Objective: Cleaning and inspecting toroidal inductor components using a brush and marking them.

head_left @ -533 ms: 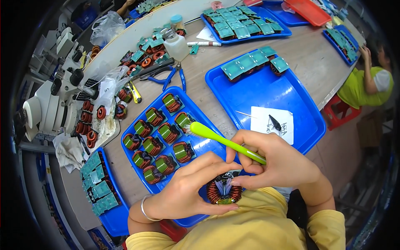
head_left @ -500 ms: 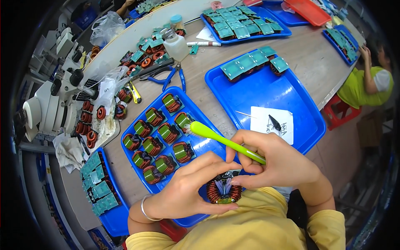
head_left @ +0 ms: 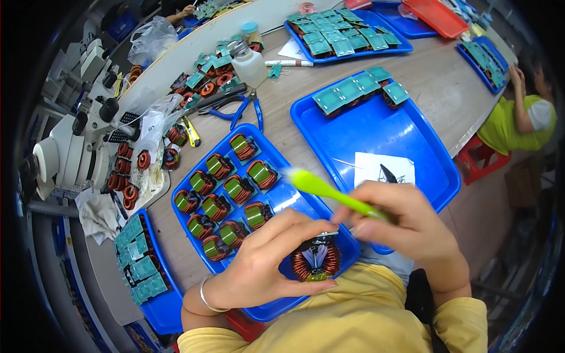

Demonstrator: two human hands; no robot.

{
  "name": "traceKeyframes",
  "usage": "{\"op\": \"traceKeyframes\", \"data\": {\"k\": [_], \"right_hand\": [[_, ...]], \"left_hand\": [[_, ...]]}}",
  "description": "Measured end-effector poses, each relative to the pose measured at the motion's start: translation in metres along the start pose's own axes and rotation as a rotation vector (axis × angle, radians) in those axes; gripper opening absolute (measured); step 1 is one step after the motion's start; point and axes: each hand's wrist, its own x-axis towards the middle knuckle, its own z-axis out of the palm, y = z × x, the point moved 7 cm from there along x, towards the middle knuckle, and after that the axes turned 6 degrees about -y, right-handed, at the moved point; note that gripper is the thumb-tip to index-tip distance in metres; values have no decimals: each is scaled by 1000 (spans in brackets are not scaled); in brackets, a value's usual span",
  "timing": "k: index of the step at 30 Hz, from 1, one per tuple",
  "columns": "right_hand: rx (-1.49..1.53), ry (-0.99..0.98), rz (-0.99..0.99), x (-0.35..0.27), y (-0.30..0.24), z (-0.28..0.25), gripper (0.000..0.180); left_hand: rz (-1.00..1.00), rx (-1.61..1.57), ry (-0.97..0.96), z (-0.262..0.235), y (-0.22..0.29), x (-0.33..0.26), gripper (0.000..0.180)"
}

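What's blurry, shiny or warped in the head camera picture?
Head view: the green brush is smeared and the right hand soft, while the left hand looks sharper; head view: pale glare on the blue tray holding white paper; head view: fisheye curving near the rim, corners black.

In the lower centre, a toroidal inductor (head_left: 301, 263) sits in the left hand (head_left: 263, 265); centre-left, a tray (head_left: 298, 205) bears more inductors (head_left: 238, 189), pliers (head_left: 258, 112) above.

One green brush (head_left: 328, 190), one held coil (head_left: 316, 263), eleven green-banded coils (head_left: 238, 189) sharing a tray (head_left: 294, 203) and one yellow cutter (head_left: 191, 132) show.
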Motion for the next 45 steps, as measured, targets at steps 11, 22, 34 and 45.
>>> {"op": "traceKeyframes", "data": {"k": [11, 22, 34, 45], "right_hand": [[-739, 227, 221, -37, -17, -27, 17], [-382, 137, 72, -47, -15, -18, 13], [-443, 175, 21, -49, -12, -16, 15], [-706, 116, 62, -40, 1, -26, 21]], "left_hand": [[-23, 156, 129, -7, -1, -3, 57], [-47, 88, 159, -12, -4, -6, 61], [-43, -255, 128, -10, -11, -10, 63], [-57, -411, 236, -9, -25, -8, 61]]}}
